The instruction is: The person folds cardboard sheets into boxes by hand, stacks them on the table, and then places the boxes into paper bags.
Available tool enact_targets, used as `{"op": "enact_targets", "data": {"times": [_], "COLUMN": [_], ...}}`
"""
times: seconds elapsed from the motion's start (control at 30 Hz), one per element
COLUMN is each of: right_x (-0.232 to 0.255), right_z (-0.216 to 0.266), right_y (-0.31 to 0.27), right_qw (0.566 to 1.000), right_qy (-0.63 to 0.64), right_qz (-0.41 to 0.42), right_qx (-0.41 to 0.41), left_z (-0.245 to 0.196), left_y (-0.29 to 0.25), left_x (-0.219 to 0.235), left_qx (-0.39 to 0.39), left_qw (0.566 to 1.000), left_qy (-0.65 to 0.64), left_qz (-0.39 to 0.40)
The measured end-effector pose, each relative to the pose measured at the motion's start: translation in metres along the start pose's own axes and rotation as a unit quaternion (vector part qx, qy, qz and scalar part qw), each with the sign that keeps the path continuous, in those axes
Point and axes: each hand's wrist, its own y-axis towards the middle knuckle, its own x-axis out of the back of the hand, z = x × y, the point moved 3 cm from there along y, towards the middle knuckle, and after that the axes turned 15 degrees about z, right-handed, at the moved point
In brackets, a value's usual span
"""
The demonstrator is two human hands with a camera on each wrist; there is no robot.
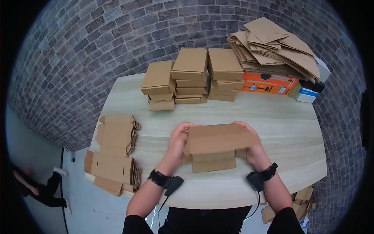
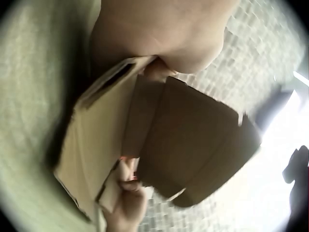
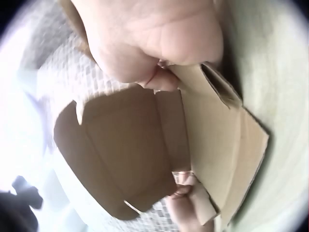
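Observation:
Near the front middle of the table, a partly folded cardboard box (image 1: 222,138) is held between both hands, its lid panel raised toward the head camera. The left hand (image 1: 178,143) grips its left end and the right hand (image 1: 254,146) its right end. In the left wrist view the left hand (image 2: 164,34) pinches the box (image 2: 96,135) at a folded side wall. The right wrist view shows the right hand (image 3: 154,41) with its thumb inside a corner of the box (image 3: 212,140). Both hands' outer fingers are partly hidden.
Flat cardboard blanks (image 1: 113,169) lie stacked at the table's left. Folded boxes (image 1: 191,64) stand in piles at the back, beside an orange box (image 1: 269,84) under brown paper bags (image 1: 272,43). More cardboard (image 1: 302,204) is on the floor at right. A person (image 1: 46,189) is at far left.

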Motion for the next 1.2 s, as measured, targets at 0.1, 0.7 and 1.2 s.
{"op": "enact_targets", "data": {"times": [0.1, 0.7, 1.2], "right_x": [-0.008, 0.015, 0.015], "right_z": [0.002, -0.015, -0.001], "right_y": [-0.001, 0.006, -0.001], "right_qw": [0.997, 0.998, 0.985], "right_qy": [-0.064, -0.043, -0.164], "right_qz": [-0.010, -0.010, -0.030], "right_qx": [0.035, 0.043, 0.031], "left_z": [0.011, 0.024, 0.014], "left_y": [-0.001, 0.002, 0.002], "left_x": [-0.004, 0.004, -0.003], "left_qx": [-0.052, -0.080, -0.035], "left_qw": [0.951, 0.941, 0.957], "left_qy": [0.297, 0.327, 0.287], "left_qz": [-0.070, 0.011, 0.012]}}
